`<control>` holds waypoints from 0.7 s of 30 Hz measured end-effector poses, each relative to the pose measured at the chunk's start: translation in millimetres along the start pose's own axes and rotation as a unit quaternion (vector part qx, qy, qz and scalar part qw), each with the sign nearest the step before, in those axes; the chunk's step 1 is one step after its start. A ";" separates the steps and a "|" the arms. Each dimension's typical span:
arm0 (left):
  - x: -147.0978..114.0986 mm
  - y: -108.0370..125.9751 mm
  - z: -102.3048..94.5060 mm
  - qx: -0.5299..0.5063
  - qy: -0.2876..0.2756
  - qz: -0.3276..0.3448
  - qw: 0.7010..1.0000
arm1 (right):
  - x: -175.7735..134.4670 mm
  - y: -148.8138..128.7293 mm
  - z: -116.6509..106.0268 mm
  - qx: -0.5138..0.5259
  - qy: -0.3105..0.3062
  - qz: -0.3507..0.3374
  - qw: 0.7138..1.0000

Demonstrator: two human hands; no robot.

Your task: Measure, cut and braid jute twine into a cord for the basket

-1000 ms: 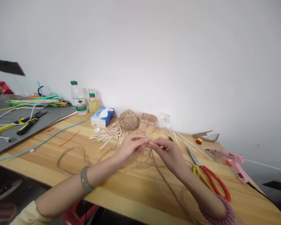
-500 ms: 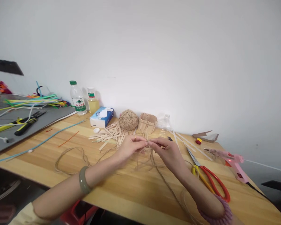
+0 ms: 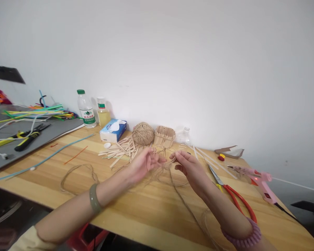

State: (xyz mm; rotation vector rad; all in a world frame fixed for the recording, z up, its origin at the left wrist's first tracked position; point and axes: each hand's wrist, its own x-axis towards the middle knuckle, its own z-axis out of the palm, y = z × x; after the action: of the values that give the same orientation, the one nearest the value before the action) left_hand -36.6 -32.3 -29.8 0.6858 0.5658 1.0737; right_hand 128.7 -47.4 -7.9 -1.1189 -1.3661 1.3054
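Note:
Thin brown jute twine (image 3: 170,186) is stretched and looped between my two hands above the table. My left hand (image 3: 146,163), with a green bangle at its wrist, has curled, partly spread fingers with a strand of twine in them. My right hand (image 3: 186,164) pinches a small twine loop between thumb and forefinger. Loose twine tangles below the fingers, and one long strand runs toward the table's front right edge. Just behind the hands stand a ball of twine (image 3: 143,133) and a small basket of wooden sticks (image 3: 165,136).
Craft sticks (image 3: 121,148) lie heaped left of my hands. Red-handled scissors (image 3: 238,198) and a pink glue gun (image 3: 263,181) lie to the right. A tissue box (image 3: 113,130), a water bottle (image 3: 87,109) and pliers (image 3: 28,139) are on the left. Another person's hand shows at the far left edge.
My hands have moved apart from a close pinch, with a loop of twine now spread between them. My left fingers have loosened.

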 end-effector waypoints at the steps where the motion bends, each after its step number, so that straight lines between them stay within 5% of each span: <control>1: 0.0 0.9 0.0 -0.009 -0.002 -0.014 1.000 | 0.2 0.3 -0.3 0.028 -0.006 0.007 1.000; 7: -1.9 2.9 3.8 0.106 -0.057 -0.047 0.992 | 2.6 -1.1 3.7 0.161 -0.024 0.072 0.984; 14: -2.8 4.4 -0.2 0.296 -0.137 -0.066 0.943 | 4.7 -5.3 5.6 0.194 0.000 0.067 0.979; 21: -2.1 0.0 -6.0 0.292 -0.140 -0.090 0.942 | 25.9 0.7 -19.6 -0.022 0.088 -0.017 0.996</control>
State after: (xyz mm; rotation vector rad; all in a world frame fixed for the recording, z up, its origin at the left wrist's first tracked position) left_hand -41.6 -32.9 -33.6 1.2582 0.6890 0.6129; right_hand 143.5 -18.5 -7.4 -1.2064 -1.2826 1.1301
